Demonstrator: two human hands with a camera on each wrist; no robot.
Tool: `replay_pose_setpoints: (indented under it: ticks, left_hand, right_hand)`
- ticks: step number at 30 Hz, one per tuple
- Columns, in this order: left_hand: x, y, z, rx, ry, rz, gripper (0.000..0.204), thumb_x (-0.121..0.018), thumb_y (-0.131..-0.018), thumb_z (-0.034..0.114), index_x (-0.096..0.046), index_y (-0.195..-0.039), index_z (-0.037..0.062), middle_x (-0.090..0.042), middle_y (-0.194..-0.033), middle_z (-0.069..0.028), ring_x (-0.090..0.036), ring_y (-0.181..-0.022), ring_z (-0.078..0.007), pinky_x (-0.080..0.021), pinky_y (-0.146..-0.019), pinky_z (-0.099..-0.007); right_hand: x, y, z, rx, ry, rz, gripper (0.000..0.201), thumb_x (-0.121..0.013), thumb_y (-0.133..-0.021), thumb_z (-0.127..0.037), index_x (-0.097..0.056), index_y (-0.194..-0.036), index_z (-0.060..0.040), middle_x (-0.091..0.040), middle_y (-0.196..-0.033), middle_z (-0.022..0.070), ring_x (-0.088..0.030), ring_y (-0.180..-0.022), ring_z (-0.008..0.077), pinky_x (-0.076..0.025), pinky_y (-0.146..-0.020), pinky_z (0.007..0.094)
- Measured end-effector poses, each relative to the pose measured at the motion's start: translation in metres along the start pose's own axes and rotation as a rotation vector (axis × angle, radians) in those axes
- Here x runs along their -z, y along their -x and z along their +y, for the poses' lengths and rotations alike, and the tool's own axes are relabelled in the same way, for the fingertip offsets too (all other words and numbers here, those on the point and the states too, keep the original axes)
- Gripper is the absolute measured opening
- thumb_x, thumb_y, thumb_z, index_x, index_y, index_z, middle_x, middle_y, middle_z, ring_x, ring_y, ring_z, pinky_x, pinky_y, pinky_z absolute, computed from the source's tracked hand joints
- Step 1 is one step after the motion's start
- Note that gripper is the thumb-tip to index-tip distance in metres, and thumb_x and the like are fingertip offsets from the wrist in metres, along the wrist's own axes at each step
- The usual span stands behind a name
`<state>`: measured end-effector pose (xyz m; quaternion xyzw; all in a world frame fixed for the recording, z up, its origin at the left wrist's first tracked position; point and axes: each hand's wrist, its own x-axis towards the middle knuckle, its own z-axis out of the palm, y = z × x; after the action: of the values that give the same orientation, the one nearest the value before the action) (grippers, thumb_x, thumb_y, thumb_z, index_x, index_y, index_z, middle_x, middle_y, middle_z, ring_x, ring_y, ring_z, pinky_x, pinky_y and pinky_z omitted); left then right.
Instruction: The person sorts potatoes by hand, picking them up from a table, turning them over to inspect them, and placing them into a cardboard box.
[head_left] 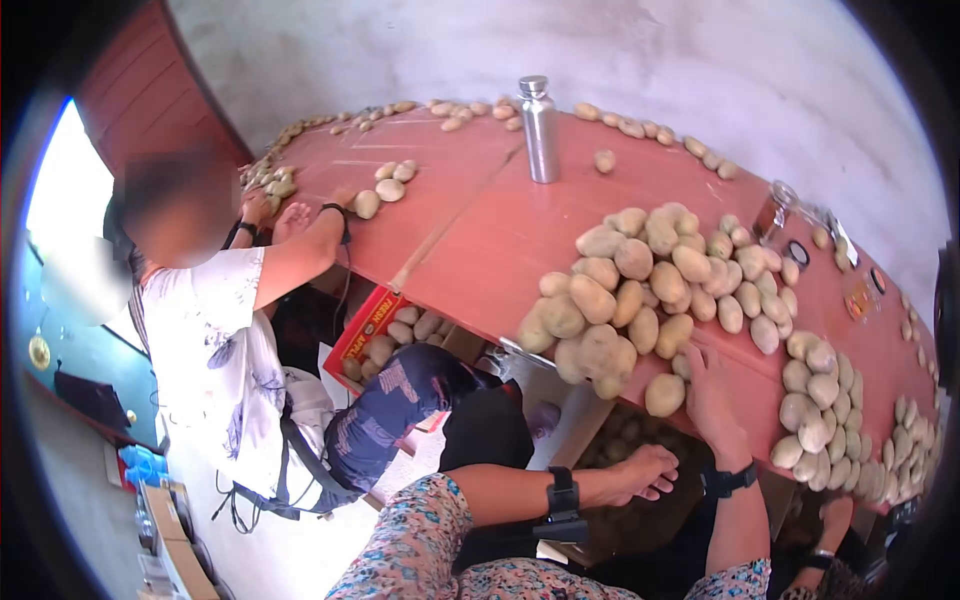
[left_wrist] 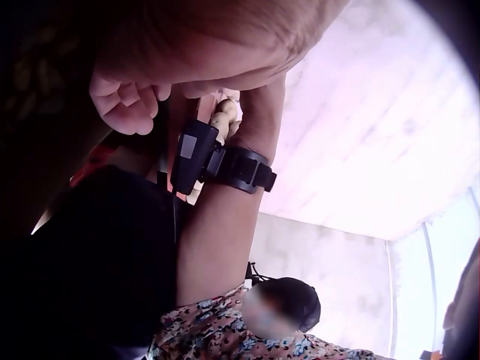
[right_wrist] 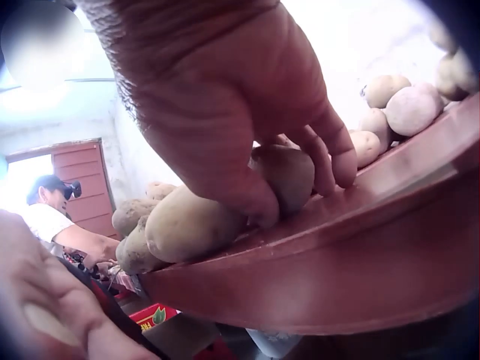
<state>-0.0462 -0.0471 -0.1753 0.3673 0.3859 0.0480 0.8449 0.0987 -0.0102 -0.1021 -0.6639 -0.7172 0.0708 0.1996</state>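
At the front edge of the red table, my right hand reaches down beside a large pile of potatoes. Its thumb and fingers stand on either side of a potato in the right wrist view, gripping it against the tabletop. Left of the thumb lies a bigger potato, right at the edge. My left hand hangs below the table edge with loosely curled fingers and nothing in it. Beneath it, in shadow, more potatoes lie in a container.
A steel bottle stands toward the back, and a glass jar behind the pile. Another potato group covers the right side. At the left a person handles potatoes near a red box. Another person's arm shows lower right.
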Motion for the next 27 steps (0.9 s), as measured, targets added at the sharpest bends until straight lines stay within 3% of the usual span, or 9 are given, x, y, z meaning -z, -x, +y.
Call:
replay_pose_setpoints:
  ticks: [4,8,18,21,23,24,26,27]
  left_hand:
    - [0.007,0.004,0.013,0.001,0.063,0.022,0.026,-0.047,-0.098,0.028,-0.05,-0.114,0.0076,-0.057,-0.102,-0.0041,-0.059,-0.086,-0.0148,-0.049,-0.069,-0.0296]
    - [0.015,-0.004,0.008,-0.028,0.142,0.018,0.031,-0.044,-0.099,0.035,-0.051,-0.112,0.0072,-0.057,-0.102,-0.0047,-0.059,-0.086,-0.0156,-0.049,-0.07,-0.032]
    - [0.015,-0.009,-0.002,0.041,0.185,-0.029,0.046,-0.04,-0.099,0.048,-0.051,-0.113,0.005,-0.057,-0.101,-0.0062,-0.061,-0.086,-0.0193,-0.05,-0.071,-0.0349]
    - [0.009,-0.008,-0.002,0.076,0.239,-0.041,0.051,-0.04,-0.098,0.052,-0.049,-0.117,0.0047,-0.057,-0.102,-0.0081,-0.062,-0.088,-0.0226,-0.052,-0.074,-0.0393]
    - [0.007,-0.007,-0.003,0.102,0.284,-0.047,0.054,-0.04,-0.098,0.054,-0.048,-0.119,0.0047,-0.057,-0.104,-0.0094,-0.063,-0.091,-0.0247,-0.052,-0.076,-0.0419]
    - [0.006,-0.006,-0.004,0.092,0.362,-0.082,0.056,-0.04,-0.097,0.056,-0.047,-0.122,0.0058,-0.057,-0.106,-0.0108,-0.063,-0.094,-0.0281,-0.053,-0.079,-0.0446]
    - [0.002,-0.007,-0.009,0.12,0.427,-0.133,0.058,-0.04,-0.096,0.058,-0.046,-0.124,0.007,-0.057,-0.109,-0.0122,-0.063,-0.097,-0.0315,-0.053,-0.081,-0.0473]
    - [0.001,-0.007,-0.007,0.141,0.443,-0.109,0.059,-0.041,-0.095,0.059,-0.044,-0.126,0.0087,-0.057,-0.11,-0.014,-0.063,-0.097,-0.0348,-0.053,-0.082,-0.0492]
  right_hand:
    - [0.002,-0.001,0.006,-0.038,-0.075,0.017,0.056,-0.06,-0.077,0.004,-0.043,-0.13,-0.0068,-0.048,-0.121,0.0235,-0.052,-0.107,0.0435,-0.047,-0.088,0.0477]
    - [0.011,0.008,0.005,-0.144,-0.015,-0.026,0.056,-0.061,-0.079,0.003,-0.043,-0.131,-0.0067,-0.048,-0.12,0.0238,-0.052,-0.107,0.0437,-0.046,-0.088,0.0485]
    - [0.048,0.039,0.007,-0.131,-0.062,-0.105,0.055,-0.065,-0.076,0.0,-0.046,-0.128,-0.0025,-0.055,-0.115,0.0226,-0.057,-0.103,0.0406,-0.047,-0.088,0.0445]
    - [0.066,0.05,0.01,-0.12,-0.219,-0.247,0.046,-0.066,-0.078,-0.009,-0.052,-0.121,0.0,-0.062,-0.104,0.0241,-0.06,-0.099,0.0404,-0.047,-0.085,0.0439]
    - [0.071,0.054,0.014,-0.28,-0.389,-0.616,0.037,-0.067,-0.081,-0.016,-0.058,-0.112,0.0011,-0.065,-0.097,0.0227,-0.063,-0.093,0.0376,-0.049,-0.082,0.0416]
    - [0.069,0.055,0.013,-0.289,-0.391,-0.617,0.037,-0.067,-0.081,-0.016,-0.058,-0.112,0.0011,-0.065,-0.097,0.0227,-0.063,-0.093,0.0376,-0.049,-0.082,0.0416]
    - [0.054,0.062,0.013,-0.135,-0.289,-0.577,0.034,-0.066,-0.084,-0.021,-0.061,-0.109,0.0009,-0.066,-0.095,0.0213,-0.064,-0.09,0.0363,-0.05,-0.078,0.0398]
    - [0.042,0.068,0.02,-0.028,-0.268,-0.422,0.033,-0.064,-0.085,-0.022,-0.062,-0.109,-0.0003,-0.066,-0.095,0.0214,-0.064,-0.09,0.0366,-0.05,-0.078,0.0396]
